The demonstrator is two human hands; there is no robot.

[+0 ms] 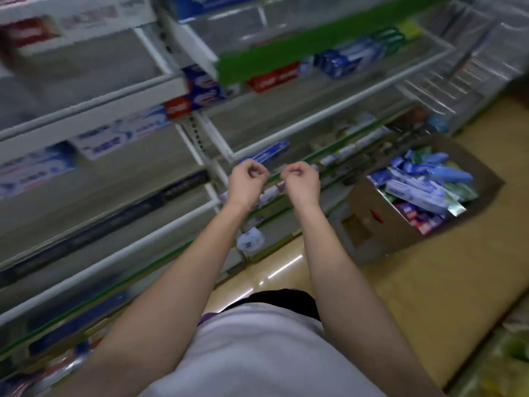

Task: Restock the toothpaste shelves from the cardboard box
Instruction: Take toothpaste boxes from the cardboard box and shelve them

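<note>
An open cardboard box (400,227) stands on the floor to the right, heaped with blue, white and red toothpaste cartons (423,190). White wire shelves (289,121) run across the left and top, thinly stocked with blurred toothpaste cartons; one blue carton (269,154) lies just behind my hands. My left hand (247,179) and my right hand (300,179) are held out side by side in front of the lower shelves, left of the box. Both have their fingers curled in, and I see nothing in either.
A tan glossy floor (429,296) stretches to the right of the shelving. Empty clear dividers (446,90) sit on shelves at the far right. A small white round item (250,239) lies on the bottom shelf. Yellow-green goods (512,351) edge the lower right corner.
</note>
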